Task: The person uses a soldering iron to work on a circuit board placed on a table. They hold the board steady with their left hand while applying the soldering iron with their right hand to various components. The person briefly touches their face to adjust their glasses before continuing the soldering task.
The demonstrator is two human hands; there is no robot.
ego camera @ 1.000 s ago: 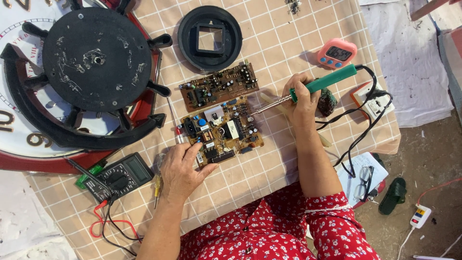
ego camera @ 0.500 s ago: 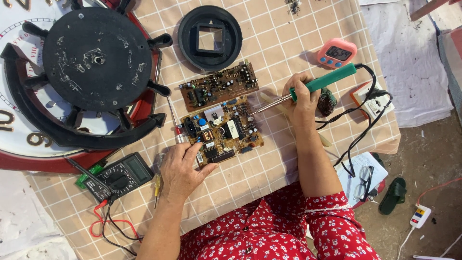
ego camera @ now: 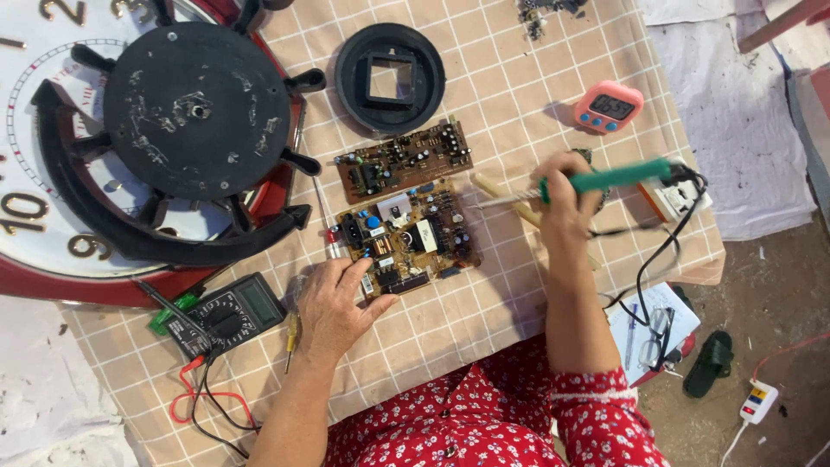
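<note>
Near frame centre, left hand [ego camera: 333, 307] steadies the circuit board [ego camera: 406, 238]; right hand [ego camera: 562, 195] grips the soldering iron [ego camera: 596, 182] (tip off board): soldering comes next, needing careful aim.

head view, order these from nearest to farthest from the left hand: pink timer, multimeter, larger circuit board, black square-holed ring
From the left hand:
1. Larger circuit board, touched by its fingers, just above it.
2. Multimeter, beside it to the left.
3. Black square-holed ring, far up the checked cloth.
4. Pink timer, far upper right, beyond the right hand holding the green soldering iron.
</note>
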